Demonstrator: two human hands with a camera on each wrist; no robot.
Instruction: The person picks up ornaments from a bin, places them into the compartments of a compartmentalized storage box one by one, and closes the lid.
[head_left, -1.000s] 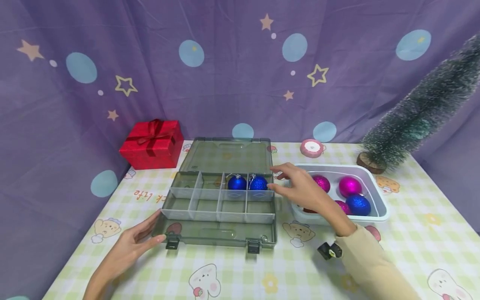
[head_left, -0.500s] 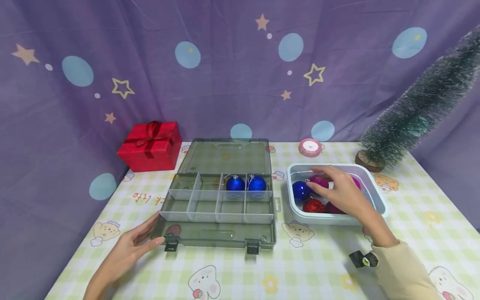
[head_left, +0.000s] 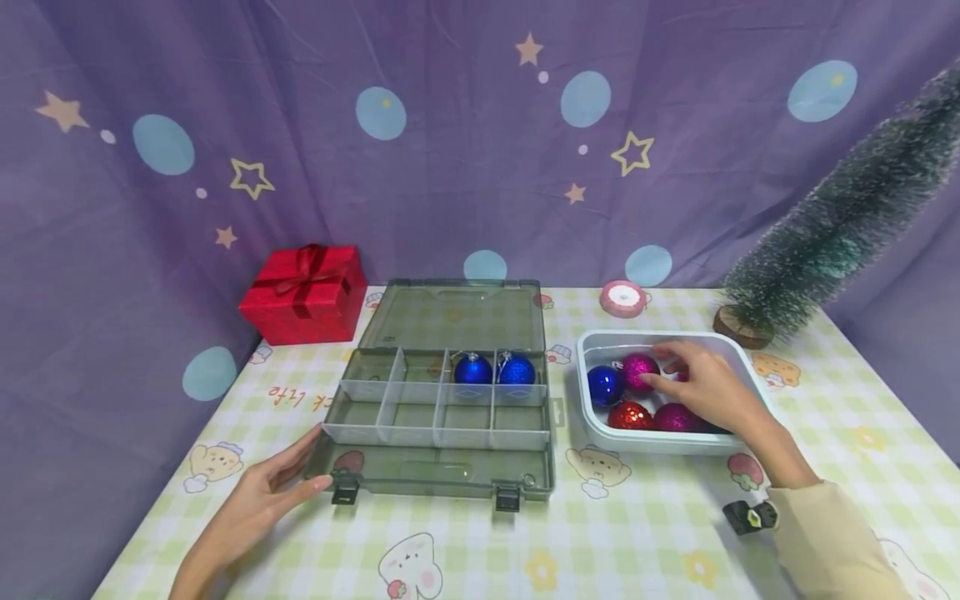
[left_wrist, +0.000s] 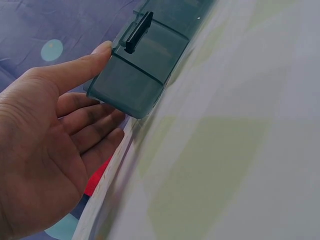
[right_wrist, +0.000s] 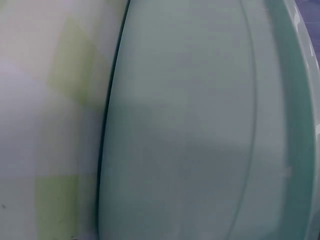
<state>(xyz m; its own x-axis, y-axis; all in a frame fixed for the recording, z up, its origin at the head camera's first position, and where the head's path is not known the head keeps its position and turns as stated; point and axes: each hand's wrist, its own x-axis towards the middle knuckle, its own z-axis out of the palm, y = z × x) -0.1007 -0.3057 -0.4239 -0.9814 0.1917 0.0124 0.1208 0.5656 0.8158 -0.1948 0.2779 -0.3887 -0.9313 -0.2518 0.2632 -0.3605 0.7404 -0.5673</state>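
A smoky clear compartment box [head_left: 431, 479] lies with its lid raised back. Two blue Christmas baubles [head_left: 473, 368] sit in separate cells of its back row. My left hand [head_left: 258, 496] holds the front-left corner; in the left wrist view its thumb [left_wrist: 82, 70] touches the front near a latch, fingers at the side. My right hand [head_left: 708, 387] is inside the white tub [head_left: 600, 437], fingers apart, over a pink bauble [head_left: 683, 377] mostly hidden beneath it. Its thumb tip overlaps a glittery magenta bauble [head_left: 639, 371]. The right wrist view shows only the tub's outer wall [right_wrist: 190, 120].
In the tub are also a blue bauble [head_left: 605, 385] and a red bauble [head_left: 630, 415]. A red gift box [head_left: 303, 296] stands back left. Behind the tub lies a ribbon roll [head_left: 624, 298], and a small frosted tree [head_left: 825, 233] leans at the right.
My right hand has moved right from beside the compartment box into the tub, then farther right over the baubles. My left hand stays at the box corner.
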